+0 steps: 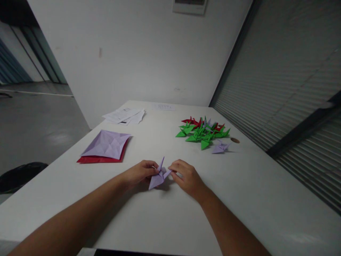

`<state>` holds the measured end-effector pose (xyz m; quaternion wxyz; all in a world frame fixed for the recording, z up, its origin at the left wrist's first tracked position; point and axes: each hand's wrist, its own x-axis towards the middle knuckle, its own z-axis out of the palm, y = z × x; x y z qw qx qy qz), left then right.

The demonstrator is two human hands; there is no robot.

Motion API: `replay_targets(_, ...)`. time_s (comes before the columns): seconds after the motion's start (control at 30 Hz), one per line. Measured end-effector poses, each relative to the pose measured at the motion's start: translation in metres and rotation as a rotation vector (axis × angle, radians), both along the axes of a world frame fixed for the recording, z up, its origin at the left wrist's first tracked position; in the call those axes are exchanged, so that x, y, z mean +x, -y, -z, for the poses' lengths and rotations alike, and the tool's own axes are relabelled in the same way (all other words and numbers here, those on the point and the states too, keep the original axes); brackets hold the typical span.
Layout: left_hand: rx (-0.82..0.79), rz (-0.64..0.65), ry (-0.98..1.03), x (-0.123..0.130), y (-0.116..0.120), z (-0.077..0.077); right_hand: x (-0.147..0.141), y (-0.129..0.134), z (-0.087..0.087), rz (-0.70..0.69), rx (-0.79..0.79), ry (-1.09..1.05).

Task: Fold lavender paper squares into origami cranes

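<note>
A light purple folded paper crane is held between both hands just above the white table, near the middle of the view. My left hand grips its body from the left, thumb on top, with some fingers hidden behind the paper. One narrow point of the crane stands upright beside that thumb. My right hand pinches the tip of the other narrow point, which slants up to the right. A wide wing of the crane hangs toward the front.
On the white table, purple sheets over red paper lie left. Printed papers are farther back. Green cranes, red cranes and a separate purple crane sit right, near a round hole. Blinds flank the right.
</note>
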<state>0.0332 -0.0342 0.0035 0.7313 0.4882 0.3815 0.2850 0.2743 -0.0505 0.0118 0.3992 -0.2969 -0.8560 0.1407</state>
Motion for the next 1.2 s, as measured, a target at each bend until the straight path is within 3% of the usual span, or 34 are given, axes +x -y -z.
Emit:
replay_targets(0.73, -0.048, -0.021, 0.113, 0.0009, 0.0020, 0.0019, -0.0014, -0.0010, 0.0001, 0.107, 0.190, -0.030)
replay_targets(1.2, -0.067, -0.023, 0.196, 0.0025, 0.0047, 0.0010, -0.0024, 0.0026, -0.0051, 0.159, 0.233, -0.064)
